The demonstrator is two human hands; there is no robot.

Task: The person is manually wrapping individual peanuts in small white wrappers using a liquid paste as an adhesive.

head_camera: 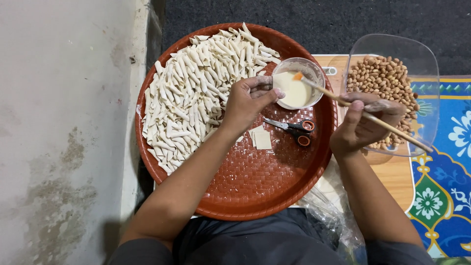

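Right hand (360,128) grips the brush (363,114) (tip in the paste bowl (310,66)); left hand (248,100), beside that bowl, pinches a small wrapper.

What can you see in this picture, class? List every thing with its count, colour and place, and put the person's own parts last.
round tray: one, reddish-brown woven pattern, centre, over the lap
rolled dough pieces: a large heap, too many to count, pale cream, left half of the tray
small bowl of paste: one, clear with white paste, upper right of the tray
scissors: one pair, orange-ringed handles, on the tray below the bowl
flat dough squares: a small stack, cream, left of the scissors
clear container of peanuts: one, tan nuts, right of the tray
brush stick: one, wooden, orange tip in the paste
patterned mat: one, blue, far right
left hand: holding a small dough piece beside the bowl
right hand: gripping the brush stick
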